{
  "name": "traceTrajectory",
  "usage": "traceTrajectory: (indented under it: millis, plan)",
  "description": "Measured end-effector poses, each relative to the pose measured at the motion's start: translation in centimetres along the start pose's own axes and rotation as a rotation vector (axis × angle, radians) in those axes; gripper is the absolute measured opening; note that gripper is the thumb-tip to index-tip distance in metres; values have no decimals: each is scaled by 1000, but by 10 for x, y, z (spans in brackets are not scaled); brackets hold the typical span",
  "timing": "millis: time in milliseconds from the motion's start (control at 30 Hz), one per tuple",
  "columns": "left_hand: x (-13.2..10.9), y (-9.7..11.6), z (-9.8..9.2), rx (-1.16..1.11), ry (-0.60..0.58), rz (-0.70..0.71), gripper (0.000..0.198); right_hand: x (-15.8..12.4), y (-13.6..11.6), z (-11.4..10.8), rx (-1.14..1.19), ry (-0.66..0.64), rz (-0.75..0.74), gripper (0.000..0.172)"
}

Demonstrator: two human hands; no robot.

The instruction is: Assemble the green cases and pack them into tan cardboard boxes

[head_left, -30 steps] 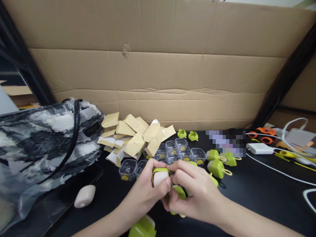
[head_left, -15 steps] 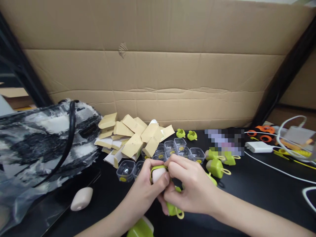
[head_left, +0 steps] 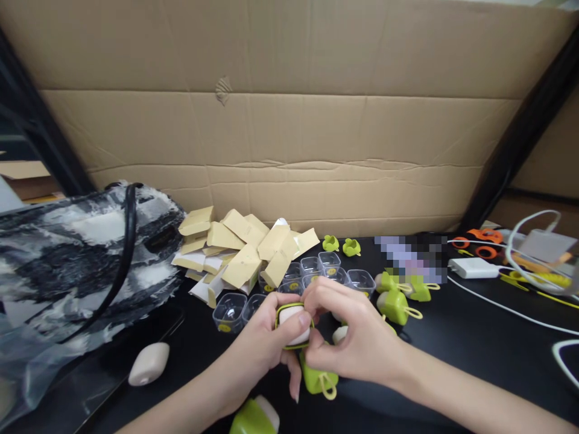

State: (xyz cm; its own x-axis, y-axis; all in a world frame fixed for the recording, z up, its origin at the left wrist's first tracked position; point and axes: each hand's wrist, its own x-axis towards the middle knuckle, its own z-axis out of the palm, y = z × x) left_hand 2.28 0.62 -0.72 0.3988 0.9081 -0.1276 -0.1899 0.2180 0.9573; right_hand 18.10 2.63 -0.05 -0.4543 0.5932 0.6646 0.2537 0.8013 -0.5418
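Observation:
Both my hands meet over the black table (head_left: 452,349), low in the middle of the view. My left hand (head_left: 266,346) is closed round a small pale pink case with a lime green silicone rim (head_left: 293,319). My right hand (head_left: 350,343) pinches the green rim at its top and right side. A lime green cover with a loop (head_left: 316,381) hangs just below my fingers. Another green and white case (head_left: 256,417) lies under my left wrist. A bare pink case (head_left: 148,363) rests on the table to the left.
A heap of tan cardboard boxes (head_left: 239,253) and several clear plastic trays (head_left: 316,274) lie behind my hands. Green-covered cases (head_left: 398,301) sit to the right, with white cables and a charger (head_left: 473,268) beyond. A patterned bag (head_left: 76,259) fills the left. A cardboard wall (head_left: 289,120) backs the table.
The green rim now wraps further round the pink case. My right hand has shifted slightly right and down, and the looped green cover shows lower beneath the fingers.

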Motion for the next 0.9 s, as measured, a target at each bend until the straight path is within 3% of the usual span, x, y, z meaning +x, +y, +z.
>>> traceTrajectory:
  millis: [267, 633, 800, 900]
  plan:
    - [-2, 4, -1, 53, 25, 17, 53, -3, 1, 0, 1, 20, -9, 20]
    - [-6, 5, 2, 190, 1, 13, 42, -9, -1, 5, -100, 62, -185, 22]
    - [-5, 4, -5, 39, -12, 102, 53, -7, 3, -5, -25, 4, -135, 24]
    - [1, -3, -12, -142, -44, 121, 57, -10, 7, -9, 33, -50, -52, 40]
